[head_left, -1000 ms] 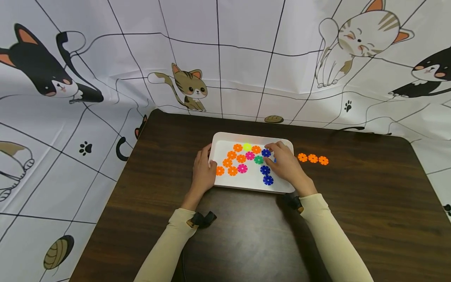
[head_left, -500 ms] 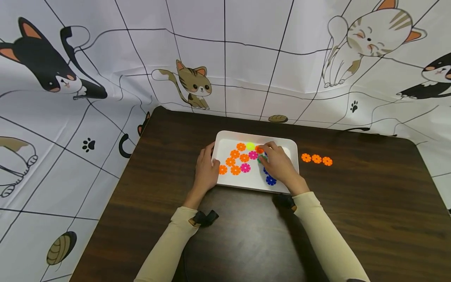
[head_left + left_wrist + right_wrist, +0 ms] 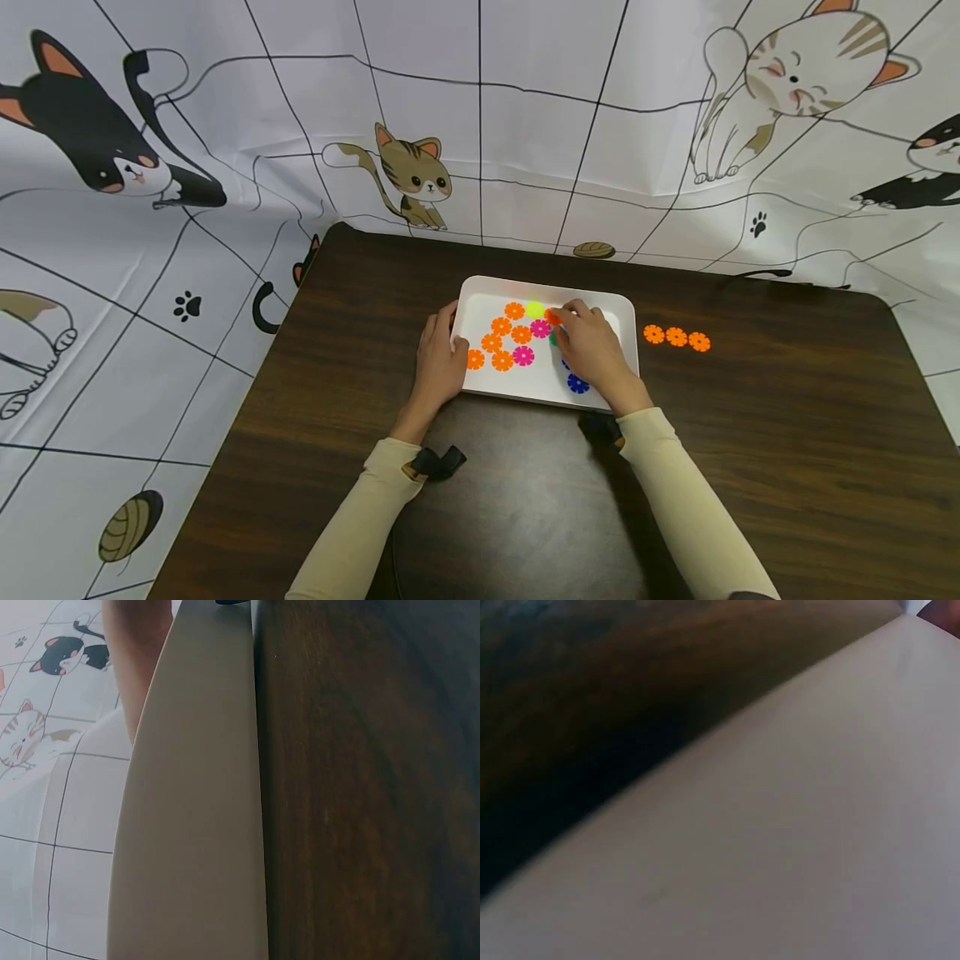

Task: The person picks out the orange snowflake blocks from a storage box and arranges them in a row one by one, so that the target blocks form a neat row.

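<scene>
"Where's the orange disc (image 3: 552, 317)?"

"Near 12 o'clock in the white tray (image 3: 536, 382), at the fingertips of your right hand (image 3: 596, 350). The yellow disc (image 3: 535, 310) sits just beside it, towards 9 o'clock."

"Pinched already?"

"I can't tell: your fingers cover its 3 o'clock side. Your left hand (image 3: 440, 358) grips the tray's 9 o'clock rim, thumb inside, other fingers outside."

"How does it handle?"

"It looks like thin plastic, so expect it light, fairly stiff and perhaps slippery on that smooth tray. Take it by opposite sides of its notched edge and squeeze gently; the petals might bend. Mind the pink disc (image 3: 541, 328) towards its 7 o'clock. The three orange discs (image 3: 677, 337) on the counter (image 3: 787, 417), beyond the tray's 3 o'clock side, share that notched outline."
</scene>
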{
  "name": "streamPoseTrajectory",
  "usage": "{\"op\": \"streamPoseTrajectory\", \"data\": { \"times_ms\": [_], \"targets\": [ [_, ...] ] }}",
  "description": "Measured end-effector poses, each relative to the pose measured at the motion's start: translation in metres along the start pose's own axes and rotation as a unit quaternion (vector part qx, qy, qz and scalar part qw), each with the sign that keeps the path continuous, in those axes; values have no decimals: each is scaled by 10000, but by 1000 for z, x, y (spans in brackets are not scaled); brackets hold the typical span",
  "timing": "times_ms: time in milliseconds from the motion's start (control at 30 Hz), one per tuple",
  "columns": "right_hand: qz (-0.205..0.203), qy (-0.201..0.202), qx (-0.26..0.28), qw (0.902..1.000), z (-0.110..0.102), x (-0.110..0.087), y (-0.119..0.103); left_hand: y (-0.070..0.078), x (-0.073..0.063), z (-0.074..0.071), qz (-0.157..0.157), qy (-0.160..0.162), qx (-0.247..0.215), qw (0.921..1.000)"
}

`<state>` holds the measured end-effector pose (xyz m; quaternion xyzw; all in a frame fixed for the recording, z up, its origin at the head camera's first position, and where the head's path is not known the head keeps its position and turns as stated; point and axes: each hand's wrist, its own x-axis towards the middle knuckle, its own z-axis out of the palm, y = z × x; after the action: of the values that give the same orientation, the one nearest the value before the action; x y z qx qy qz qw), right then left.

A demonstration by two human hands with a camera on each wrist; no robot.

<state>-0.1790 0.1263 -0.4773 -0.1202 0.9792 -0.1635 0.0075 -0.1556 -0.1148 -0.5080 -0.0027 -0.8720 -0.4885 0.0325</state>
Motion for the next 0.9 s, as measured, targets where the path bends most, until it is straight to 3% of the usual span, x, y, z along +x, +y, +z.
{"op": "streamPoseTrajectory", "data": {
  "times_ms": [367,900],
  "targets": [
    [189,102,-226,9995,-5,-3,-5,2,0,1,0,6,48,10000],
    [683,-212,277,9971,-2,2,-4,4,-1,0,-30,67,37,10000]
  ]
}}
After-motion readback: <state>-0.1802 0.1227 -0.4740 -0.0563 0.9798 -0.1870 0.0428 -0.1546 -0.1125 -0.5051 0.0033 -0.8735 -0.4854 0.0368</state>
